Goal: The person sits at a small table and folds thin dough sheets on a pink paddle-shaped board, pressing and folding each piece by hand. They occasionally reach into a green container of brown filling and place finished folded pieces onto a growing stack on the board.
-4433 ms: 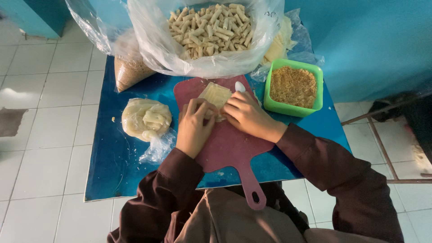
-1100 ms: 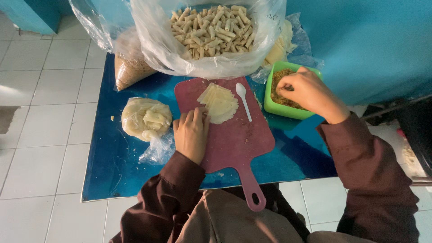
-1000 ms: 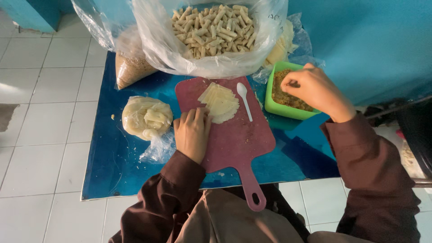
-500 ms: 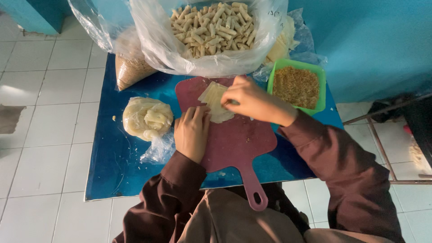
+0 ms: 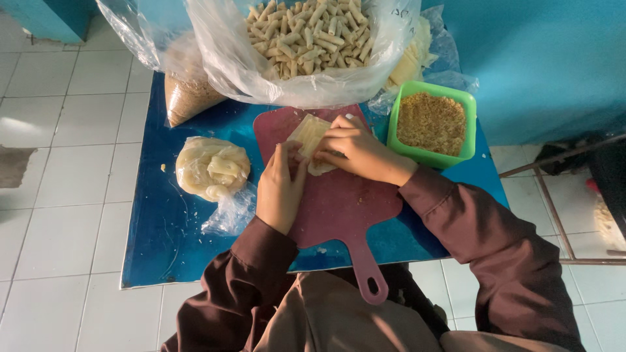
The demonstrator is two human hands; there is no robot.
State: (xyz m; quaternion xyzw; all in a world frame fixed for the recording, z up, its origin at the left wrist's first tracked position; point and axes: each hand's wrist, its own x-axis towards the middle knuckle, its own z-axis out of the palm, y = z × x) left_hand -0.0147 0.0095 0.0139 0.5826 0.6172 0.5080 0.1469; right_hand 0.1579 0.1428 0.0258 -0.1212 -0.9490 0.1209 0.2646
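The right hand pinches the pale wrapper with curled fingers, folding its edge; the left hand lies flat, fingers spread open, pressing the wrapper's near side. The wrapper sits at the far end of the maroon board, mid-surface. A green tub of crumbs stands at the right edge, a dough bag toward the left, a bag of rolls along the far edge.

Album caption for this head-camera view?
Left hand and right hand fold a pale pastry sheet on a maroon plastic cutting board.
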